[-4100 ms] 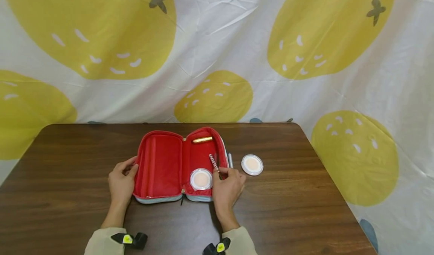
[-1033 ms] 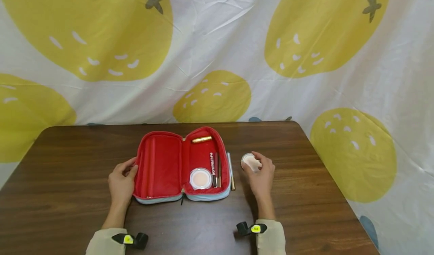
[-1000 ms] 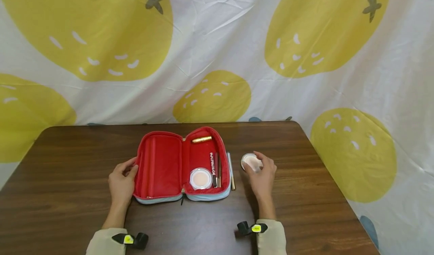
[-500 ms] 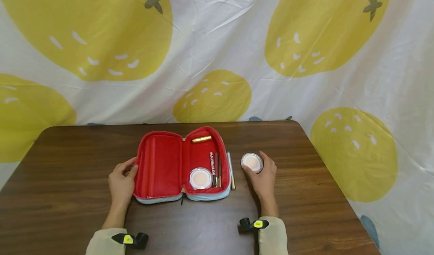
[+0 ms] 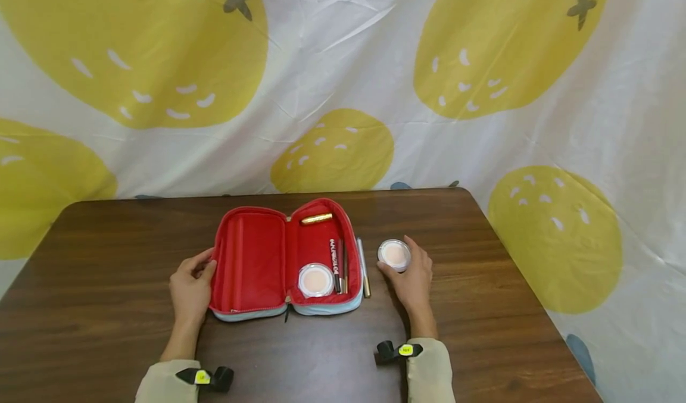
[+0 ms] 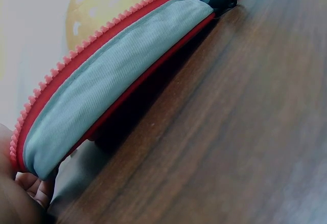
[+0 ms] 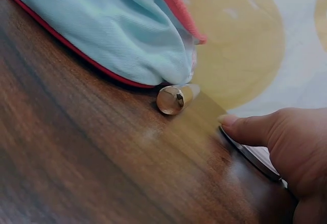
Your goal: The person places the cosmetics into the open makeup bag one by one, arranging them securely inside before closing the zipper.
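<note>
Round compact [image 5: 394,255], pale; red-lined pouch [image 5: 262,263] nearby, open

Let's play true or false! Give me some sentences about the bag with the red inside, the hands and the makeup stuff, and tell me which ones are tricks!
1. The left hand holds the edge of the bag. True.
2. The bag is zipped shut. False: it lies wide open.
3. A silver-and-gold pen lies on the table beside the bag. True.
4. The gold tube lies outside the bag. False: it lies inside, near the far edge.
5. The right hand pinches a round compact outside the bag. True.
6. Nothing round lies in the bag. False: a second compact does.
</note>
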The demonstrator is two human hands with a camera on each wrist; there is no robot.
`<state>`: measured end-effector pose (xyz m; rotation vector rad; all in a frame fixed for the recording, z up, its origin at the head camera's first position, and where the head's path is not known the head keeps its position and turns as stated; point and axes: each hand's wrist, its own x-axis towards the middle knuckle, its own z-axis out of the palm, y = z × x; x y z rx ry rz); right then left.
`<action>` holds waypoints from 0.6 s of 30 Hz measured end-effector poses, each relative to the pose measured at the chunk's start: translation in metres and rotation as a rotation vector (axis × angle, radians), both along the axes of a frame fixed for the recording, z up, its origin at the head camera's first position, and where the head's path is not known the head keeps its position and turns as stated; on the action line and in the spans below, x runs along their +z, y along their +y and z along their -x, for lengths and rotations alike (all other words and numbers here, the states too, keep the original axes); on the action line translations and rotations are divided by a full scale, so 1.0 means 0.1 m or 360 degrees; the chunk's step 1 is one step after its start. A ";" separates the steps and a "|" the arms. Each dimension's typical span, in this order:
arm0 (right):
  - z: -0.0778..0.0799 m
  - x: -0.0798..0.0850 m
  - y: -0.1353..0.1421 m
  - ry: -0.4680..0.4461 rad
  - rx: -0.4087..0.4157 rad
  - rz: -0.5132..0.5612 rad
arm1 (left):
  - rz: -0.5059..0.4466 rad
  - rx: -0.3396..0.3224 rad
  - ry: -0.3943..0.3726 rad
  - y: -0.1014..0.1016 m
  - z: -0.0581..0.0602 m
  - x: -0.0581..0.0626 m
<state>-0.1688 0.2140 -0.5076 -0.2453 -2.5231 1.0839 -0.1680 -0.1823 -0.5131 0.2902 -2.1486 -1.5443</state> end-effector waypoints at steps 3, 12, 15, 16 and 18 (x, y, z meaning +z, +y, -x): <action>0.00 0.00 -0.01 0.0025 0.0001 0.0001 | -0.0010 0.0003 0.0008 0.00 0.00 -0.01; 0.02 -0.03 0.00 0.0036 -0.0060 0.0021 | -0.0010 -0.0002 0.0008 0.00 0.00 -0.01; 0.02 -0.02 0.00 0.0027 -0.0074 0.0027 | -0.0003 -0.0004 0.0004 0.00 0.00 0.00; 0.02 -0.02 0.00 0.0022 -0.0075 0.0026 | -0.0001 -0.0005 0.0003 0.00 0.00 0.00; 0.02 -0.01 -0.01 0.0014 -0.0074 0.0009 | -0.0003 -0.0006 0.0005 0.00 -0.01 0.00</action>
